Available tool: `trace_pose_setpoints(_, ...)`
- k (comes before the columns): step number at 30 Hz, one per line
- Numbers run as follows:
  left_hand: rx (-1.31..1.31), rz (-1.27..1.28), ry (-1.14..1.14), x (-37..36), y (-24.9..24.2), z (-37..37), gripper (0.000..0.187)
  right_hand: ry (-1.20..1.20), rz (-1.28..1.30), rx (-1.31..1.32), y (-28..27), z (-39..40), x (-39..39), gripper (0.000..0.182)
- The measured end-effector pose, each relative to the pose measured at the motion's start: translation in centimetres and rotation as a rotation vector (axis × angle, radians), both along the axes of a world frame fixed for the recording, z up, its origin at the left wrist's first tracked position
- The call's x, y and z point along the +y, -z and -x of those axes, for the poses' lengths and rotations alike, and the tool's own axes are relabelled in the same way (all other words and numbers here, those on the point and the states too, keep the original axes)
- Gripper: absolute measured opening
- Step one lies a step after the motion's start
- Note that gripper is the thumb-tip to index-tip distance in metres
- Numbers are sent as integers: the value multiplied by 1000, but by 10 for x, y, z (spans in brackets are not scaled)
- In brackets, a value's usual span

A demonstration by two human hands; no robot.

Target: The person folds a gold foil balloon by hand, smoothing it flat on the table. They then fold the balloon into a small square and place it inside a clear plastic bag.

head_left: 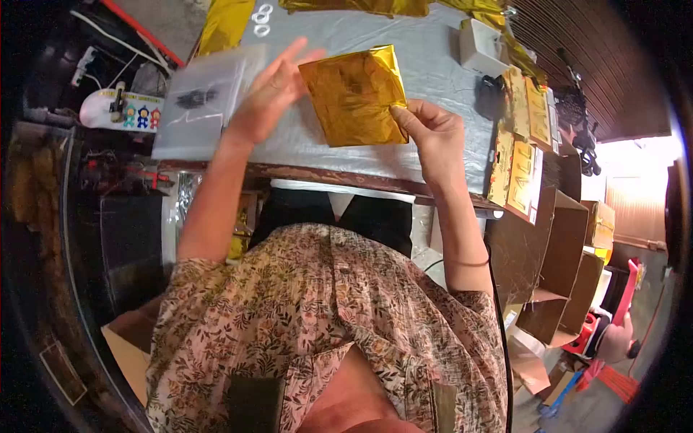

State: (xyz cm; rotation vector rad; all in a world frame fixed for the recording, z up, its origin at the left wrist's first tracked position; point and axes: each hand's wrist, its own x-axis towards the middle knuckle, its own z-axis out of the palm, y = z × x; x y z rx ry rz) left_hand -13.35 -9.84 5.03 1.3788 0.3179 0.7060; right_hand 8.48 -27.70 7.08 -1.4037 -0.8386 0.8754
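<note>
Between thumb and fingers, my right hand (435,133) pinches the right edge of a folded square of shiny gold foil (355,101). The foil is held up over the silver-covered table (433,76), creased and slightly tilted. My left hand (268,99) is at the foil's left side, fingers stretched out and smeared by motion, with nothing seen in it. Under and beside my left hand lie clear plastic sleeves (173,133) with a dark patch showing on them.
More gold foil (354,6) lies along the far edge, near several white rings (262,30). At the right stand a white tray (480,47) and printed packs (521,177) lettered "TALL". Cardboard boxes (567,242) sit beyond the table's right edge.
</note>
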Motion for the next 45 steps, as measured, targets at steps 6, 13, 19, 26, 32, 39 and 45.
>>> trace_pose_setpoints(6,-76,363,78,-34,-4,-20,45,122,-84,265,17,20,0,14)
trace_pose_setpoints(13,-121,307,-50,-44,17,-18,32,170,-98,107,19,42,-9,18)
trace_pose_setpoints(19,-120,410,9,-52,32,-8,28,127,-66,-28,3,29,8,28)
trace_pose_setpoints(26,-95,478,-51,-52,36,-7,25,220,-24,-41,11,26,23,26)
trace_pose_setpoints(32,-95,470,-116,-42,41,-14,20,112,85,41,19,14,18,35)
trace_pose_setpoints(39,-113,528,-82,-37,43,-22,21,23,187,-23,23,10,-6,21)
trace_pose_setpoints(45,-80,752,6,-37,30,-30,35,196,183,-50,22,16,-19,18)
